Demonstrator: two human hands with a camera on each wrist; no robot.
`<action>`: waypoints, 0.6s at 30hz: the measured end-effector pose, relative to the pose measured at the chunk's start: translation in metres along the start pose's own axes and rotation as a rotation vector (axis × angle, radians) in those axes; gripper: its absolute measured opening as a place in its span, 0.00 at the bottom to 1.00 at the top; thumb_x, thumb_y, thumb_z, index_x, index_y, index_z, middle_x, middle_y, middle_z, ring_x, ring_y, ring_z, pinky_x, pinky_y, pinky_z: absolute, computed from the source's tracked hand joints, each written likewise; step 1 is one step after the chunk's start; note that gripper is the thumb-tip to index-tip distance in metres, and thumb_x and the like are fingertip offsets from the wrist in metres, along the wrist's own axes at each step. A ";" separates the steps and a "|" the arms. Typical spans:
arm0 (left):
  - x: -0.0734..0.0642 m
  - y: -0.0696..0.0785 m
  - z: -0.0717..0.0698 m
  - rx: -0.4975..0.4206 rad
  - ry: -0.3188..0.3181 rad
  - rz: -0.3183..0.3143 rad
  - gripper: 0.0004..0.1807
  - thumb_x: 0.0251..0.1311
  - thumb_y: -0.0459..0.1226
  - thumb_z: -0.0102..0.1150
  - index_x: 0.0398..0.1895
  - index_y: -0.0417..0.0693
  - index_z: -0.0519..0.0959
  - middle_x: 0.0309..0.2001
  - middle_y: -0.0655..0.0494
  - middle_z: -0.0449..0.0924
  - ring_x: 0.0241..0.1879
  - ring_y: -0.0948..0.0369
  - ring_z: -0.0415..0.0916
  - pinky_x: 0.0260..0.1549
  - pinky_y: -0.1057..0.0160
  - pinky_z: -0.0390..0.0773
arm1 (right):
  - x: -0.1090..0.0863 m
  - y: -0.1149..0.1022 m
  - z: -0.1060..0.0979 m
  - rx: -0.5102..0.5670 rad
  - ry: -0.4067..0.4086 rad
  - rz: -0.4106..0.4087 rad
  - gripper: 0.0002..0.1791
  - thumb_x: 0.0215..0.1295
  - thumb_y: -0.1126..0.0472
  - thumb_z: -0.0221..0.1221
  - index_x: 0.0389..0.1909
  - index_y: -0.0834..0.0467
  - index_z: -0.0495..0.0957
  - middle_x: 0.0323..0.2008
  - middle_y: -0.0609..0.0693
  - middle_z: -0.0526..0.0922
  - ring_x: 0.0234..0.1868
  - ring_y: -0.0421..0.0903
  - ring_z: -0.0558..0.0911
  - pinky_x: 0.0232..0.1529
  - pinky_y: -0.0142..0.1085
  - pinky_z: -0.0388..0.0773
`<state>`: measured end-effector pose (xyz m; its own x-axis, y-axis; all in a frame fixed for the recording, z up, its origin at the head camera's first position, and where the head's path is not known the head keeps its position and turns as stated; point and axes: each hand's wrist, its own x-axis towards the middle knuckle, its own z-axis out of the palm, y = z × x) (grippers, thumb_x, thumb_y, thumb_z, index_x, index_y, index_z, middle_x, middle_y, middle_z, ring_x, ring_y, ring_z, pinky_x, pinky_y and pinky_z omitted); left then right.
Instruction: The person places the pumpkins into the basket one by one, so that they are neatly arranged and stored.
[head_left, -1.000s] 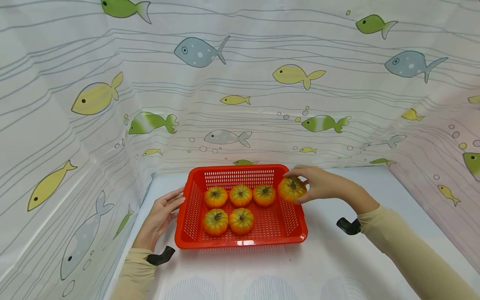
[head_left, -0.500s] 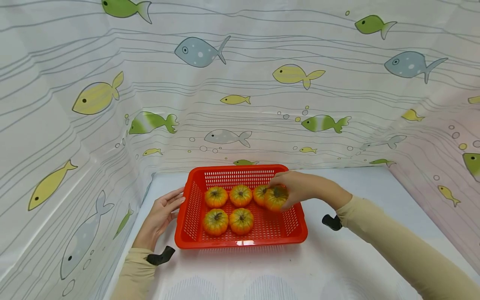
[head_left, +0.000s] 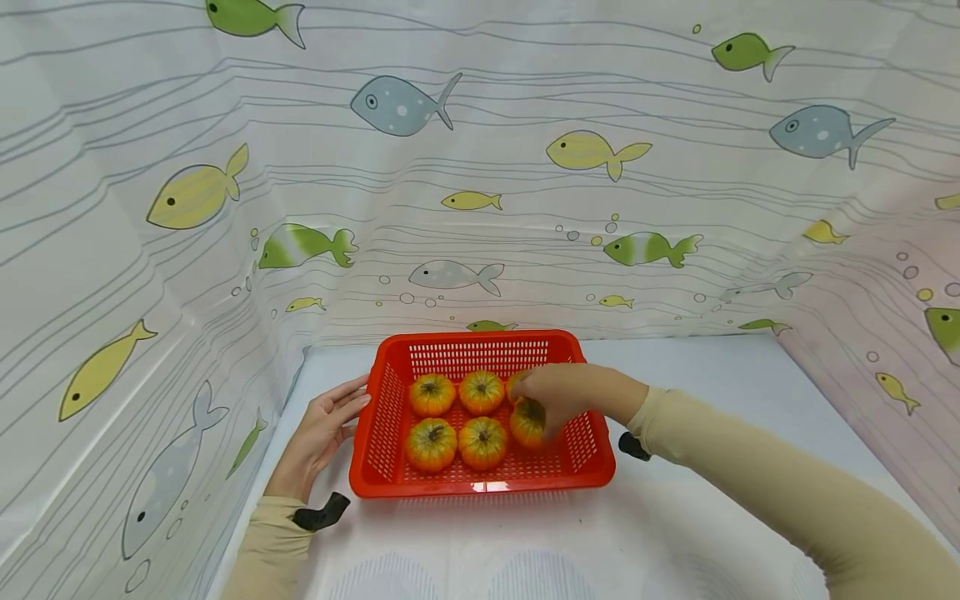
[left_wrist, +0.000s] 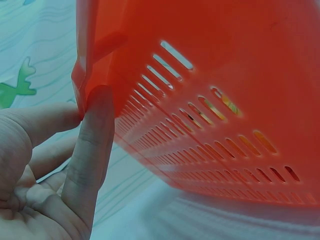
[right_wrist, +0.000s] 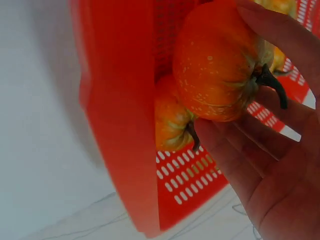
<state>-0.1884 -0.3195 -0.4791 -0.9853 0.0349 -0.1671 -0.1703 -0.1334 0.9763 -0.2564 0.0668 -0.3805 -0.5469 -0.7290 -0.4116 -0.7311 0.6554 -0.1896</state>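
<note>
A red plastic basket [head_left: 420,490] with slotted walls stands on the table. In it, my right hand [head_left: 572,393] grips a small orange pumpkin [head_left: 525,427] low at the front right, beside the other front pumpkins. The right wrist view shows the thumb at one side of this pumpkin [right_wrist: 215,60] and the fingers at the other, its dark curved stem pointing towards the palm. At the basket's left side, my left hand [head_left: 318,429] holds the rim. In the left wrist view one finger [left_wrist: 87,155] is tucked under the rim's lip and another digit touches its outer face.
Several more pumpkins [head_left: 432,394] sit in the basket in two rows. The back right pumpkin [head_left: 516,386] is partly covered by my right hand. White table [head_left: 705,400] surface surrounds the basket, and a fish-patterned curtain [head_left: 525,200] rises behind and at both sides.
My right hand has carried the pumpkin from over the basket's right rim leftwards and down to the front row. The left hand and the basket have stayed in place.
</note>
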 end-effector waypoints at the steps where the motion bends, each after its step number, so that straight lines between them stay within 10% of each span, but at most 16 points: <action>1: 0.000 0.000 0.000 0.000 0.000 -0.001 0.35 0.73 0.37 0.60 0.78 0.37 0.60 0.47 0.65 0.85 0.43 0.67 0.86 0.37 0.67 0.88 | 0.002 -0.002 0.001 -0.009 -0.004 -0.001 0.40 0.48 0.48 0.80 0.65 0.51 0.79 0.58 0.45 0.84 0.60 0.45 0.81 0.62 0.43 0.83; 18: 0.002 -0.001 -0.001 -0.012 -0.002 0.001 0.35 0.73 0.36 0.60 0.78 0.35 0.60 0.47 0.66 0.85 0.42 0.68 0.86 0.35 0.68 0.87 | 0.021 -0.016 0.002 -0.200 -0.059 0.028 0.38 0.44 0.44 0.82 0.58 0.48 0.82 0.47 0.41 0.87 0.49 0.41 0.82 0.59 0.38 0.83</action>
<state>-0.1905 -0.3200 -0.4808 -0.9854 0.0366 -0.1662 -0.1698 -0.1455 0.9747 -0.2556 0.0413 -0.3881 -0.5471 -0.6945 -0.4672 -0.7856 0.6187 0.0004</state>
